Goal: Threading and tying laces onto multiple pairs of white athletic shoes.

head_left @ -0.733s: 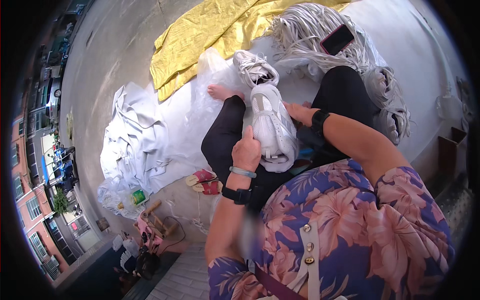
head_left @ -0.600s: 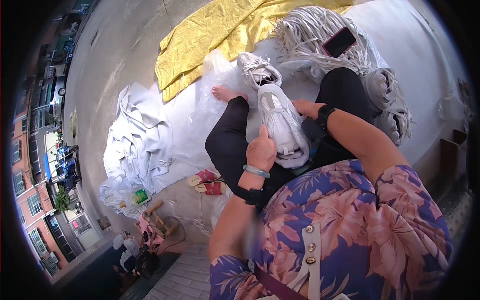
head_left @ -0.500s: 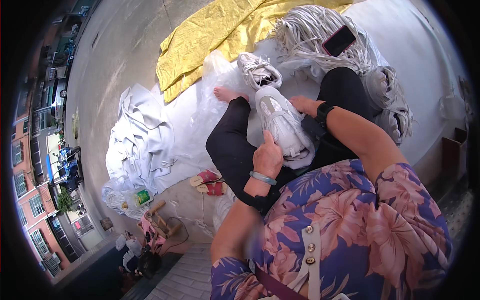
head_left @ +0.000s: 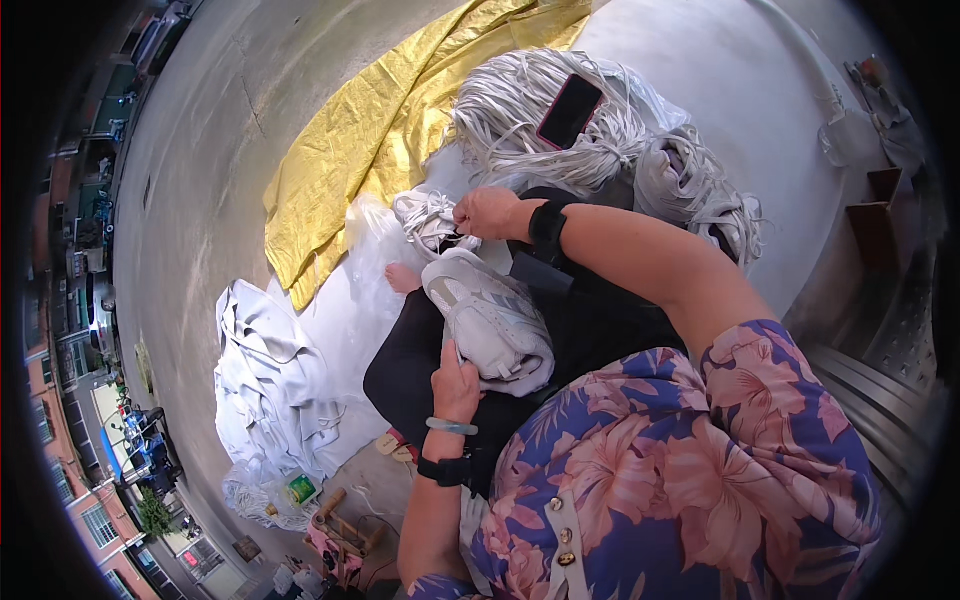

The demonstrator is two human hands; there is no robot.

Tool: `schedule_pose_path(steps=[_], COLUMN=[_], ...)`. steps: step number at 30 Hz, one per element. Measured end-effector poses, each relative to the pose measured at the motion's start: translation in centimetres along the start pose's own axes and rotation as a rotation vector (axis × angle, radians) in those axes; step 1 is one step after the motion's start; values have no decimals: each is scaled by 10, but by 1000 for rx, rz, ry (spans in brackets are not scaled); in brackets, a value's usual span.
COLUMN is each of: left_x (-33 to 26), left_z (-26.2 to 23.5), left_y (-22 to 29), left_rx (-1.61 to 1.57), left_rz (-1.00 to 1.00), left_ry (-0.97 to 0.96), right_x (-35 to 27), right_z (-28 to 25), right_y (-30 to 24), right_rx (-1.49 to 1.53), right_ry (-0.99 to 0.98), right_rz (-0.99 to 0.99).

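Left hand (head_left: 457,388): gripping the near left side of a white-and-grey mesh sneaker (head_left: 490,325), thumb along its upper.
Right hand (head_left: 490,213): fingers bent together at the edge of a whitish shoe with loose laces (head_left: 425,215); cannot tell if a lace is pinched.
Sneaker: on the lap over black trousers (head_left: 405,350), toe pointing away, heel toward the body.
Laced shoe: just beyond the sneaker's toe, beside a clear plastic bag (head_left: 370,240).
Lace heap: big pile of flat off-white laces (head_left: 500,110), beyond the right hand; black phone with a reddish edge (head_left: 570,112) lying on top.
Right side: lace-wrapped whitish shoes (head_left: 675,180) beside the heap.
Far side: crumpled shiny yellow sheet (head_left: 350,150).
Left side: rumpled white cloth (head_left: 270,365).
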State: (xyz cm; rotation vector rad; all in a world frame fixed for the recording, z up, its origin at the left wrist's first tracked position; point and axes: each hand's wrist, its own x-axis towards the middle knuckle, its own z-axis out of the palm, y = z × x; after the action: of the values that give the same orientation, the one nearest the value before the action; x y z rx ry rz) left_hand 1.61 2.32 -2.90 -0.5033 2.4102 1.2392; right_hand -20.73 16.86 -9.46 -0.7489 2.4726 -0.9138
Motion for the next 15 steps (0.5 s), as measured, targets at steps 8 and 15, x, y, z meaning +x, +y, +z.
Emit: schedule_pose_path(steps=[8, 15], left_x=[-10, -4], left_z=[-8, -7], left_y=[-10, -17], left_rx=[105, 157], left_rz=[-69, 35], left_ry=[-179, -152], right_x=[-17, -28], right_z=[-71, -63], right_y=[145, 172], right_rx=[-407, -585], right_ry=[145, 150], right_rz=[377, 397])
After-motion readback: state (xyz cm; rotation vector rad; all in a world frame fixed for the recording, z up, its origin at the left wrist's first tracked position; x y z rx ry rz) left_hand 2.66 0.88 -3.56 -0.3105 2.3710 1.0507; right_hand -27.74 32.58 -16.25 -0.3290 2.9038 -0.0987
